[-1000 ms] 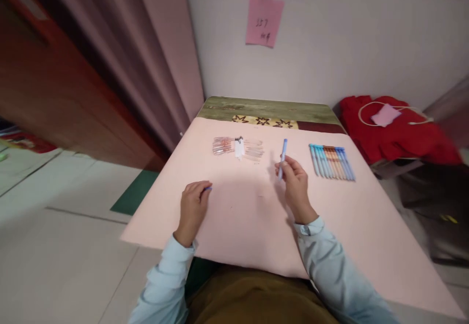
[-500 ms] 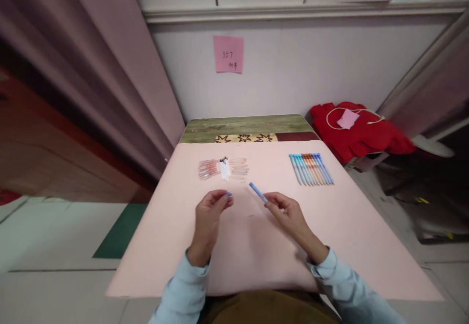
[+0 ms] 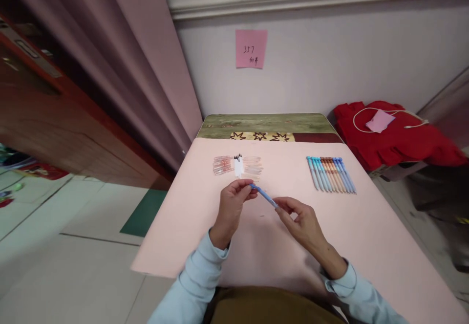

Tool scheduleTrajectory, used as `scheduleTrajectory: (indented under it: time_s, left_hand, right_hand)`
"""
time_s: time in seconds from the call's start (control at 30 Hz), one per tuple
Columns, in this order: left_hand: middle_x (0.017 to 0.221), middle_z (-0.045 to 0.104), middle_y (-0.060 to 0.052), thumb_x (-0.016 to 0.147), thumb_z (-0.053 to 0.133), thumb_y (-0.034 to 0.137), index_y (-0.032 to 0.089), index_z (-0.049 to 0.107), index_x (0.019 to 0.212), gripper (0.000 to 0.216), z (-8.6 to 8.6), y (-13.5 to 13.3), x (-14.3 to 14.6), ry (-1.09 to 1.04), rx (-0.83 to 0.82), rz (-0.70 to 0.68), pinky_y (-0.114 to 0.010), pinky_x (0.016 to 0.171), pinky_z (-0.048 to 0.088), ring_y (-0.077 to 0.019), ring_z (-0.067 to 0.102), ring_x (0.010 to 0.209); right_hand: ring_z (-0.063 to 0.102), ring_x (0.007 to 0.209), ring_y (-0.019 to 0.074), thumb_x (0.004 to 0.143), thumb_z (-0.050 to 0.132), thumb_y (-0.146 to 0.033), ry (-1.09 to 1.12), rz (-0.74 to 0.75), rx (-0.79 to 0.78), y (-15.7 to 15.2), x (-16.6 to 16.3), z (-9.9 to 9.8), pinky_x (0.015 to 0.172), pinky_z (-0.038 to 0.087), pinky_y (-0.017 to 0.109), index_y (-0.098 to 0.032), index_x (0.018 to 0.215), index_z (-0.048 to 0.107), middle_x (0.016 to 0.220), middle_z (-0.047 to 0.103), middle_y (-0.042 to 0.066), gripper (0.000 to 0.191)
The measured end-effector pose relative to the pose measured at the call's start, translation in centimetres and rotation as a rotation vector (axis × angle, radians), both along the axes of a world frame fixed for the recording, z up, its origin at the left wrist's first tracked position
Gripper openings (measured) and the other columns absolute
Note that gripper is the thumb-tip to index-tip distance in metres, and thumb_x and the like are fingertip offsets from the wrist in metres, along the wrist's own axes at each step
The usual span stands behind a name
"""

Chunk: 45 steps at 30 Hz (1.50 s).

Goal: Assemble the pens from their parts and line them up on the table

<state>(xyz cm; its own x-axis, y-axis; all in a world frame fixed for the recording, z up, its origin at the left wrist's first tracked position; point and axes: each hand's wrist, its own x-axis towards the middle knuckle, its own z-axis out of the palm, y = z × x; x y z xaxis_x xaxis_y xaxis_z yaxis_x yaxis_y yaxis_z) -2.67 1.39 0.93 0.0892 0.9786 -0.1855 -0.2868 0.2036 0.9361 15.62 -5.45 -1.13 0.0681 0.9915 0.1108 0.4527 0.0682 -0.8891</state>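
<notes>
A blue pen (image 3: 264, 196) is held between both hands above the pink table cover (image 3: 366, 236). My right hand (image 3: 302, 221) grips its lower end, fingers closed round the barrel. My left hand (image 3: 234, 202) pinches the pen's upper end; any small blue piece in its fingertips is hidden. Beyond the hands lies a pile of clear refills and small pen parts (image 3: 238, 165). To the right, a row of several blue and orange pens (image 3: 330, 173) lies side by side.
The table's far end shows a green and patterned cloth (image 3: 264, 124). A pink note (image 3: 251, 48) is stuck on the wall. Red fabric with a white cord (image 3: 392, 136) lies at the right. A curtain and wooden door stand at the left.
My hands have come together: the left hand, which held a small blue piece apart, now meets the tip of the pen in the right hand. The camera view shifted.
</notes>
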Motion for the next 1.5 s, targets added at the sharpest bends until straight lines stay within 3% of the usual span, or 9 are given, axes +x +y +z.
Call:
scheduleTrajectory:
  time_s: [0.2,0.47,0.63,0.83,0.97,1.13,1.27,1.37,1.5]
  left_hand:
    - [0.084,0.075,-0.008,0.074,0.074,0.027,0.013,0.074,0.092,0.023,0.5,0.1,0.0,0.126,0.058,-0.027,-0.036,0.080,0.059,-0.0185,0.071,0.076]
    - [0.080,0.074,-0.007,0.076,0.069,0.023,0.013,0.075,0.091,0.020,1.2,1.1,-0.4,0.300,0.120,-0.226,-0.032,0.076,0.058,-0.0172,0.070,0.073]
    - [0.082,0.073,-0.005,0.074,0.072,0.023,0.014,0.072,0.095,0.023,1.7,1.1,-0.4,0.250,0.087,-0.252,-0.030,0.074,0.056,-0.0159,0.069,0.073]
    - [0.077,0.070,-0.004,0.071,0.077,0.028,0.014,0.066,0.087,0.024,1.8,0.4,0.9,0.192,0.065,-0.294,-0.028,0.070,0.054,-0.0136,0.066,0.069]
    - [0.095,0.072,-0.005,0.071,0.078,0.032,0.018,0.062,0.112,0.046,2.0,-0.1,2.7,0.184,0.082,-0.335,-0.032,0.074,0.056,-0.0156,0.067,0.076]
    - [0.108,0.070,-0.009,0.076,0.069,0.048,0.018,0.063,0.111,0.046,0.3,-0.2,1.7,0.476,0.129,-0.259,-0.035,0.076,0.056,-0.0187,0.067,0.081]
    - [0.097,0.072,-0.006,0.075,0.062,0.057,0.019,0.066,0.108,0.051,-3.0,-0.7,-2.8,0.841,0.190,0.007,-0.036,0.075,0.054,-0.0203,0.066,0.075]
    - [0.082,0.071,-0.003,0.074,0.059,0.061,0.020,0.068,0.108,0.054,-5.3,-1.7,-6.1,0.998,0.196,0.131,-0.036,0.077,0.054,-0.0218,0.066,0.073]
    - [0.092,0.073,-0.004,0.075,0.057,0.061,0.021,0.068,0.108,0.054,-6.9,-2.9,-8.1,1.064,0.205,0.218,-0.035,0.079,0.054,-0.0220,0.067,0.077]
  right_hand:
    - [0.057,0.067,0.0145,0.086,0.057,-0.030,-0.001,-0.007,-0.010,-0.1,0.2,-0.5,0.046,0.039,0.020,-0.020,0.104,0.074,0.078,0.069,0.003,0.027]
    - [0.057,0.067,0.0146,0.086,0.058,-0.032,0.010,0.021,-0.021,-0.4,0.8,-0.5,0.048,0.041,0.020,-0.020,0.105,0.074,0.074,0.066,0.003,0.027]
    - [0.060,0.070,0.0148,0.086,0.062,-0.035,0.029,0.048,-0.045,-0.5,1.1,-0.7,0.059,0.047,0.023,-0.021,0.109,0.072,0.077,0.068,0.002,0.028]
    - [0.060,0.065,0.0142,0.083,0.068,-0.035,0.094,0.023,-0.085,-1.2,0.7,-1.7,0.062,0.048,0.024,-0.021,0.085,0.070,0.072,0.068,0.001,0.015]
    - [0.061,0.070,0.0147,0.083,0.069,-0.036,0.167,-0.047,-0.011,-1.4,1.7,-1.9,0.065,0.049,0.025,-0.021,0.088,0.073,0.078,0.070,0.002,0.017]
    - [0.060,0.066,0.0155,0.080,0.069,-0.042,0.143,-0.349,0.099,-0.1,9.2,-1.4,0.063,0.048,0.026,-0.018,0.094,0.073,0.077,0.071,0.004,0.028]
    - [0.059,0.060,0.0158,0.078,0.067,-0.049,0.012,-0.582,0.061,2.2,18.7,-1.4,0.057,0.044,0.026,-0.016,0.097,0.072,0.078,0.072,0.006,0.038]
    - [0.062,0.066,0.0184,0.079,0.063,-0.046,-0.271,-0.777,-0.089,3.9,24.0,-1.9,0.060,0.043,0.027,-0.017,0.093,0.074,0.079,0.073,0.006,0.033]
    - [0.065,0.070,0.0191,0.077,0.063,-0.039,-0.411,-0.819,-0.248,5.9,26.6,-3.2,0.064,0.042,0.027,-0.019,0.089,0.076,0.080,0.074,0.006,0.027]
